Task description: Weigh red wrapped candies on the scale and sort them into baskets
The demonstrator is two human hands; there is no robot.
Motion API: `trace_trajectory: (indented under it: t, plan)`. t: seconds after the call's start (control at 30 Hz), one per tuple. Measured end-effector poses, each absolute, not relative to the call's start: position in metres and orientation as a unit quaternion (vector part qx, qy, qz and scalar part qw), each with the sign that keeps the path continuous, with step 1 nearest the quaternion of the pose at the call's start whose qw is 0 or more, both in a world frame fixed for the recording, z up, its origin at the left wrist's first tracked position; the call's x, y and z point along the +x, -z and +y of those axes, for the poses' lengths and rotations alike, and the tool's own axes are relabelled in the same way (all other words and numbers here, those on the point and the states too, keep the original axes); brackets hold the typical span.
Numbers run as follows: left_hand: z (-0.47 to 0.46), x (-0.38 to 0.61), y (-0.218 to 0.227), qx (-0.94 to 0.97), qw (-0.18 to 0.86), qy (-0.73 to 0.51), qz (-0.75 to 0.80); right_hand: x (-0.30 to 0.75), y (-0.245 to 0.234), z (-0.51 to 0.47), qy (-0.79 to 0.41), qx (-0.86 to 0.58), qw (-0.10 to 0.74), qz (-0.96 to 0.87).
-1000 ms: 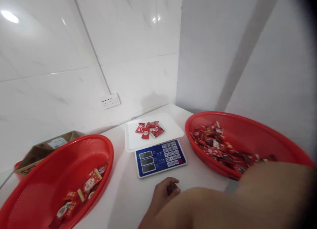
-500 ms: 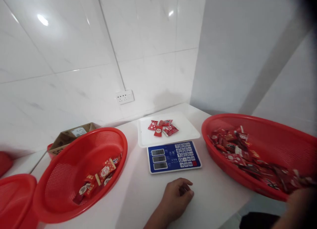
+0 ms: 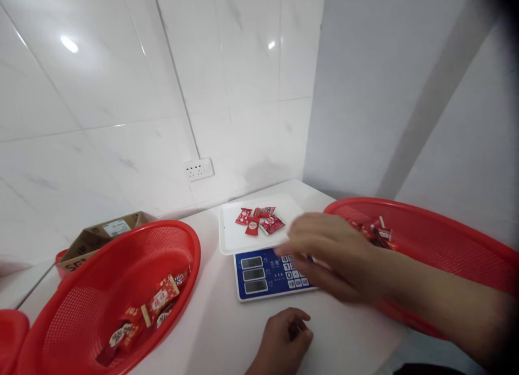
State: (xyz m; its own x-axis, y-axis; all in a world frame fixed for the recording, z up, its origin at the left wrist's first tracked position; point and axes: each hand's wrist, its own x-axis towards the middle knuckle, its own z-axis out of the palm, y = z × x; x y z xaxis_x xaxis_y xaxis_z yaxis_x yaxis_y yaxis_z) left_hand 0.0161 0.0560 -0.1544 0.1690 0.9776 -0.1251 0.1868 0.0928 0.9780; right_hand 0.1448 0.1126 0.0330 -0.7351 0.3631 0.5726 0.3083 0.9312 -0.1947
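My left hand [image 3: 283,340] rests on the white table in front of the scale, its fingers loosely curled, index and thumb apart, nothing between them. Blurred by motion, my right hand [image 3: 330,253] is over the right side of the blue keypad [image 3: 275,272] of the weighing scale; whether its fingers hold anything is hidden. Several small red candy packets [image 3: 261,221] lie on the scale's white pan [image 3: 229,237]. At the right, a red basket [image 3: 454,231] contains more red packets [image 3: 375,231], partly covered by my right forearm.
A second red basket [image 3: 77,267] stands at the left with several wrapped candies [image 3: 160,299] in it. Behind it is an open cardboard box [image 3: 101,237]. Another red container [image 3: 12,331] shows at the left edge. A tiled wall with a socket [image 3: 198,169] closes off the back.
My right hand has moved from the right basket leftward to over the scale. My left hand stays on the table. The view has shifted slightly.
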Motion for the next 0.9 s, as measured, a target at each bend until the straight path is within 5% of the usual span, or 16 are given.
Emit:
trace_trajectory:
  t: [0.37, 0.67, 0.9]
  plan:
    - [0.066, 0.018, 0.183, 0.557, 0.529, -0.391, 0.507, 0.059, 0.053, 0.269, -0.093, -0.376, 0.053, -0.92]
    - [0.06, 0.016, 0.167, 0.559, 0.53, -0.396, 0.5, 0.079, 0.054, 0.265, -0.134, -0.347, 0.029, -0.928]
    - [0.058, 0.013, 0.16, 0.555, 0.541, -0.391, 0.496, 0.136, 0.027, 0.243, -0.158, -0.361, 0.098, -0.914]
